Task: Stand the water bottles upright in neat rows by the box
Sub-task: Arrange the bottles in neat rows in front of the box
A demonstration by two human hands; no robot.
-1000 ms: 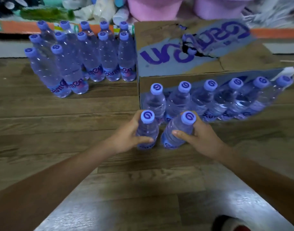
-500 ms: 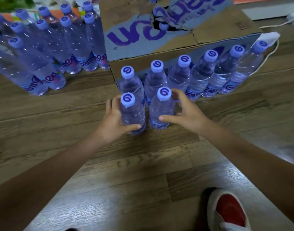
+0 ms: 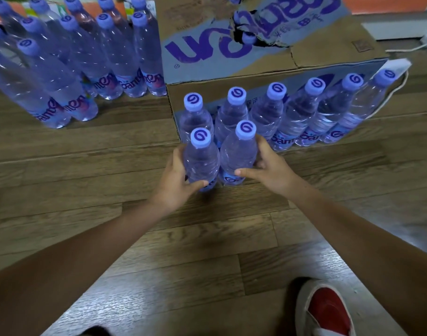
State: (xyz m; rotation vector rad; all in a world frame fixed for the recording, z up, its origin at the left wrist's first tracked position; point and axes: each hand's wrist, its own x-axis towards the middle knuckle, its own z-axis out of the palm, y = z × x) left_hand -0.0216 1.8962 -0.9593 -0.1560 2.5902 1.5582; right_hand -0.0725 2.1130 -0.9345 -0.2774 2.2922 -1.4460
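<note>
Bottles are in both hands. The left hand [image 3: 176,183] wraps around one bottle [image 3: 201,161], and the right hand [image 3: 268,170] wraps around another bottle [image 3: 236,156] right next to it. Both bottles stand up on the wood floor [image 3: 207,251], side by side and touching, to start a new row.

Just past the hands is a row of bottles [image 3: 292,117] standing along the front of the cardboard box [image 3: 231,57]. Far off to the left of the hands is a bigger bunch of bottles [image 3: 81,69], packed close.

These bottles look full, so they are probably a bit heavy. The plastic is thin and clear and may squish if you squeeze hard. It could be slippery too. The middle of the body looks like the best place to hold.

The bottoms of the two held bottles are partly hidden by fingers, so I can't tell if they sit flat. The box top is torn, and I can't see inside. A red shoe [image 3: 328,311] peeks in, cut off at the edge.
</note>
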